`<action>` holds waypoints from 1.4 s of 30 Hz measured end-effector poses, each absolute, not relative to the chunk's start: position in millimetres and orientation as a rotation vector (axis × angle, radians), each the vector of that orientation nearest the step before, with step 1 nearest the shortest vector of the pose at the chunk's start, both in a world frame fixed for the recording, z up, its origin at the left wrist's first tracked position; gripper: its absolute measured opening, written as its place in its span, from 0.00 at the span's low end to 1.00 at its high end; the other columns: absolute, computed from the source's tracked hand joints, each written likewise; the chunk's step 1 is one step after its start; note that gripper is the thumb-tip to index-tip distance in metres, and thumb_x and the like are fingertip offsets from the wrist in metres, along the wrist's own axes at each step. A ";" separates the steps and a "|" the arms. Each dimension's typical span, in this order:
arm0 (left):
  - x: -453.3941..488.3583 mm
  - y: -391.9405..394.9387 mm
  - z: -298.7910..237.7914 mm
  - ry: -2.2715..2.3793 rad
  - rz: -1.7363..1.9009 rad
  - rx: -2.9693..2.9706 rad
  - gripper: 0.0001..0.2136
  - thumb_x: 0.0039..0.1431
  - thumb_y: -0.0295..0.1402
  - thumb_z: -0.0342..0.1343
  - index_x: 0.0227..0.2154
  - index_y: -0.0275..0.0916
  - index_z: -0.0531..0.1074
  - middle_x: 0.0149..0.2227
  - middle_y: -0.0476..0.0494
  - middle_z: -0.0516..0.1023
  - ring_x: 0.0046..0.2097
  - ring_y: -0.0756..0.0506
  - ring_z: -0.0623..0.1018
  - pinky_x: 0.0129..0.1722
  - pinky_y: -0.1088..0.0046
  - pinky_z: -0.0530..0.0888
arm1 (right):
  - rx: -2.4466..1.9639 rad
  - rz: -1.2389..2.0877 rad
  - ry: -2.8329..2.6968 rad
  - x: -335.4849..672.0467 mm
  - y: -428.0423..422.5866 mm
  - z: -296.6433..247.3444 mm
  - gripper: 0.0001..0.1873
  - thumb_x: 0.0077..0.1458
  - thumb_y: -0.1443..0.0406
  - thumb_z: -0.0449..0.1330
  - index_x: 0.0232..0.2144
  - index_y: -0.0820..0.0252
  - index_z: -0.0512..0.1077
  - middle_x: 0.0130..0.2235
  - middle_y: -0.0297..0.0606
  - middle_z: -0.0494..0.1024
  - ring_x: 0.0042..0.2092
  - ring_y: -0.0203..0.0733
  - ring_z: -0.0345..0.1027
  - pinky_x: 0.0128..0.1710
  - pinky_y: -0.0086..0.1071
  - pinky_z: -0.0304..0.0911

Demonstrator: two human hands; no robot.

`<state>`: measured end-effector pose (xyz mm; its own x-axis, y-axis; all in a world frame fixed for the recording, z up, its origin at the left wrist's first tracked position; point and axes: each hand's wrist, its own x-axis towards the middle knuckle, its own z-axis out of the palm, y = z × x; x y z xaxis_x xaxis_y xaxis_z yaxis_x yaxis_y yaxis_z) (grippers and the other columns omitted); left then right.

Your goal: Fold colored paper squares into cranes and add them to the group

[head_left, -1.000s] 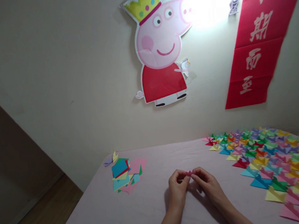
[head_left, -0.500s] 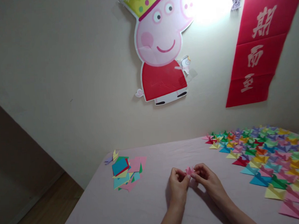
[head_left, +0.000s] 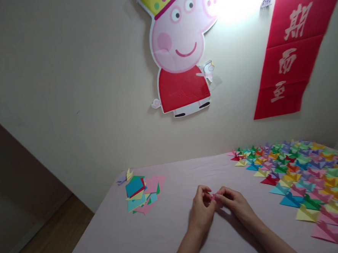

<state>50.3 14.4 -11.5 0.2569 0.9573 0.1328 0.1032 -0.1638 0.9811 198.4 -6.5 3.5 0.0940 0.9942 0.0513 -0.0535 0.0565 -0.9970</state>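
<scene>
Between the fingertips of both hands is a small piece of folded pink paper [head_left: 214, 197], mostly covered by the fingers. My left hand [head_left: 202, 207] pinches it from the left, thumb and fingers closed on it. From the right, my right hand [head_left: 233, 202] grips its other side between thumb and forefinger. Both hands are just above the pale pink tabletop [head_left: 153, 238]. Rows of folded paper cranes [head_left: 300, 192] in many colours cover the table's right side.
Loose coloured paper squares [head_left: 135, 186] lie piled at the left. Behind them, by the table's edge, are a yellow folded paper piece [head_left: 129, 174] and a purple one [head_left: 122, 180]. A wall with a pig cutout [head_left: 183, 87] and red banner [head_left: 283, 73] rises behind the table.
My fingers have closed further over the pink paper, so less of it shows. My left hand's fingers have risen slightly. The whole view has shifted a little.
</scene>
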 end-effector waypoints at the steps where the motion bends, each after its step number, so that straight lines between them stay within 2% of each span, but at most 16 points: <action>1: 50.4 14.0 -10.9 1.028 1.040 1.554 0.09 0.54 0.29 0.56 0.39 0.41 0.68 0.32 0.51 0.72 0.34 0.49 0.71 0.35 0.75 0.66 | -1.174 1.123 -1.112 198.7 -6.4 1.4 0.19 0.42 0.50 0.69 0.19 0.59 0.74 0.21 0.33 0.73 0.26 0.38 0.63 0.29 0.34 0.60; 4: 51.0 12.6 -7.4 1.024 0.958 1.671 0.03 0.52 0.31 0.58 0.27 0.40 0.70 0.31 0.50 0.70 0.34 0.48 0.69 0.35 0.74 0.64 | -1.179 1.129 -1.098 199.1 -6.3 -2.4 0.18 0.41 0.51 0.70 0.19 0.59 0.74 0.21 0.33 0.73 0.26 0.38 0.63 0.28 0.33 0.59; 6: 51.1 12.2 -5.8 1.048 0.929 1.712 0.08 0.53 0.33 0.58 0.21 0.39 0.67 0.28 0.51 0.66 0.32 0.48 0.66 0.33 0.74 0.62 | -1.192 1.135 -1.115 199.1 -6.3 -1.9 0.18 0.40 0.51 0.70 0.18 0.60 0.74 0.20 0.32 0.72 0.25 0.37 0.62 0.28 0.32 0.58; 8: 51.0 12.6 -5.9 1.070 0.922 1.702 0.10 0.54 0.33 0.56 0.19 0.39 0.66 0.26 0.52 0.64 0.31 0.49 0.65 0.32 0.74 0.60 | -1.204 1.140 -1.145 199.4 -6.2 0.0 0.19 0.41 0.51 0.70 0.18 0.60 0.74 0.19 0.31 0.71 0.25 0.37 0.61 0.28 0.32 0.58; 13: 50.3 16.0 -10.1 1.081 0.904 1.646 0.09 0.51 0.32 0.58 0.19 0.39 0.66 0.26 0.52 0.64 0.30 0.49 0.65 0.30 0.74 0.59 | -1.189 1.146 -1.178 202.7 -4.4 2.8 0.23 0.45 0.45 0.65 0.25 0.60 0.78 0.27 0.36 0.76 0.32 0.42 0.67 0.35 0.34 0.62; 18: 49.1 17.4 -9.3 1.062 0.896 1.605 0.12 0.50 0.35 0.59 0.17 0.39 0.64 0.25 0.52 0.64 0.30 0.49 0.64 0.31 0.74 0.60 | -1.273 1.025 -1.303 202.5 -6.0 0.3 0.24 0.47 0.45 0.62 0.18 0.58 0.70 0.20 0.30 0.68 0.26 0.37 0.59 0.28 0.31 0.57; 25: 48.9 18.3 -9.5 0.985 0.901 1.502 0.13 0.49 0.39 0.61 0.18 0.38 0.67 0.24 0.52 0.65 0.29 0.49 0.64 0.30 0.73 0.60 | -1.314 0.919 -1.327 199.0 -8.6 0.3 0.26 0.48 0.43 0.60 0.17 0.57 0.66 0.20 0.29 0.64 0.25 0.37 0.56 0.26 0.30 0.55; 30: 49.0 20.5 -10.6 0.970 0.954 1.422 0.12 0.47 0.41 0.62 0.21 0.37 0.71 0.24 0.53 0.66 0.28 0.50 0.64 0.29 0.74 0.60 | -1.265 0.918 -1.259 200.0 -8.8 -0.3 0.27 0.47 0.42 0.61 0.18 0.58 0.68 0.21 0.30 0.66 0.25 0.37 0.58 0.26 0.31 0.56; 35: 48.9 19.6 -8.7 0.967 1.005 1.399 0.13 0.46 0.41 0.63 0.18 0.37 0.70 0.23 0.53 0.65 0.28 0.50 0.63 0.29 0.74 0.59 | -1.170 0.935 -1.257 199.4 -8.6 -4.4 0.22 0.50 0.45 0.63 0.26 0.57 0.73 0.26 0.33 0.71 0.29 0.40 0.63 0.30 0.32 0.60; 42: 47.1 19.4 -5.6 0.944 0.983 1.394 0.14 0.45 0.43 0.66 0.18 0.37 0.74 0.23 0.51 0.67 0.30 0.49 0.66 0.31 0.73 0.62 | -1.212 0.830 -1.312 202.1 -7.3 -7.0 0.24 0.51 0.47 0.63 0.18 0.59 0.71 0.23 0.33 0.68 0.28 0.38 0.60 0.29 0.33 0.58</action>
<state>47.1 19.4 -5.6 0.3304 0.9428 0.0436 0.0059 -0.0483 0.9988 202.1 -7.3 -7.0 0.1378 0.9575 0.2535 0.1807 0.2273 -0.9569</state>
